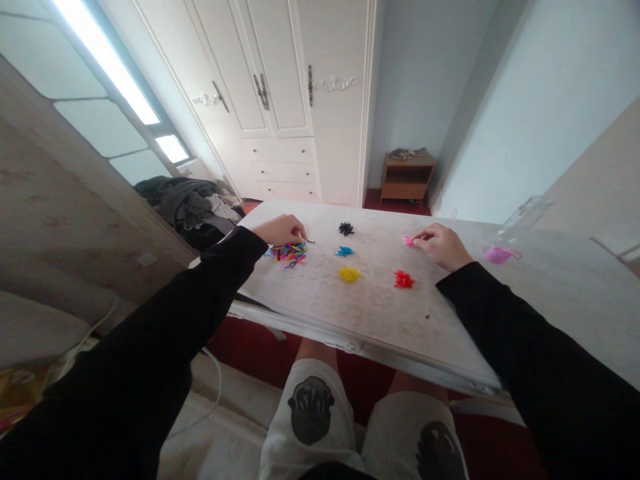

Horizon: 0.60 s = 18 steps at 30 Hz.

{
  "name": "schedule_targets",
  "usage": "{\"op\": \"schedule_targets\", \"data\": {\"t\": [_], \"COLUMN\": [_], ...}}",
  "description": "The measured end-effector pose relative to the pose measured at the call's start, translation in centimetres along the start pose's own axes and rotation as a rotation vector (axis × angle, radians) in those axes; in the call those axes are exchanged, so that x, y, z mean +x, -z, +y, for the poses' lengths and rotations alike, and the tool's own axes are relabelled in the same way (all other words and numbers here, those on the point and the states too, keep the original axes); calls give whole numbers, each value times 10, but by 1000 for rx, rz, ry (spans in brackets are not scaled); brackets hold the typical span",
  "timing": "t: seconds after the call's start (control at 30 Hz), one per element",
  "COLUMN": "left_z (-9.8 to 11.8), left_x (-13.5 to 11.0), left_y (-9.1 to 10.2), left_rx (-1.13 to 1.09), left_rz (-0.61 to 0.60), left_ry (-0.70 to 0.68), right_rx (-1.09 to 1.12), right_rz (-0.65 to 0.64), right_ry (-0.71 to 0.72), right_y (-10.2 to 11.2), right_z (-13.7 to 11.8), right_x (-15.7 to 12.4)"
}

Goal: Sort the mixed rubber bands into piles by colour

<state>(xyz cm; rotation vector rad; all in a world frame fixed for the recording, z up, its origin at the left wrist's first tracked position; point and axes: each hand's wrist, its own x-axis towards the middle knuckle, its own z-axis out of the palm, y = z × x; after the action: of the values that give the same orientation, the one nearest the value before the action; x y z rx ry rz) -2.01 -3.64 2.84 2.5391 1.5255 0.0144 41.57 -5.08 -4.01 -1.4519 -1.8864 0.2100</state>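
My left hand [284,231] is over a mixed heap of small, thin, multicoloured pieces [294,255] that look like rubber bands. Its fingers are pinched, and a small black band [311,241] sticks out from the fingertips. At the right, my right hand [443,247] has its fingertips closed on a pink band at the small pink pile [407,241]. Sorted piles lie between and in front of the hands: black [346,229], blue [345,251], yellow [349,274] and red [404,279].
The piles lie on a white table [310,293]. Farther right are a clear bottle or jar [523,217] on its side and a purple-pink object [501,255]. Clothes [193,207] are heaped beyond the left end. A white wardrobe [280,67] and wooden nightstand [407,179] stand behind.
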Motion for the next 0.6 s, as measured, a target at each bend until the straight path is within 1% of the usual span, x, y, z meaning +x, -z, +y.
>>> {"op": "schedule_targets", "data": {"t": [0.1,0.23,0.37,0.6], "left_z": [-1,-1,-2,-10], "left_x": [4,4,0,-3], "left_y": [-3,-3,4,18], "left_rx": [19,36,15,-8], "left_rz": [-37,-45,-52,-14], "left_ry": [-1,2,-5,10], "right_rx": [-2,-4,3,0], "right_rz": [3,-2,-9,-2], "right_ry": [-1,-11,-22,-18], "right_y": [0,0,0,0], "right_z": [-1,-3,-5,-6], "right_x": [1,1,0,-1]}}
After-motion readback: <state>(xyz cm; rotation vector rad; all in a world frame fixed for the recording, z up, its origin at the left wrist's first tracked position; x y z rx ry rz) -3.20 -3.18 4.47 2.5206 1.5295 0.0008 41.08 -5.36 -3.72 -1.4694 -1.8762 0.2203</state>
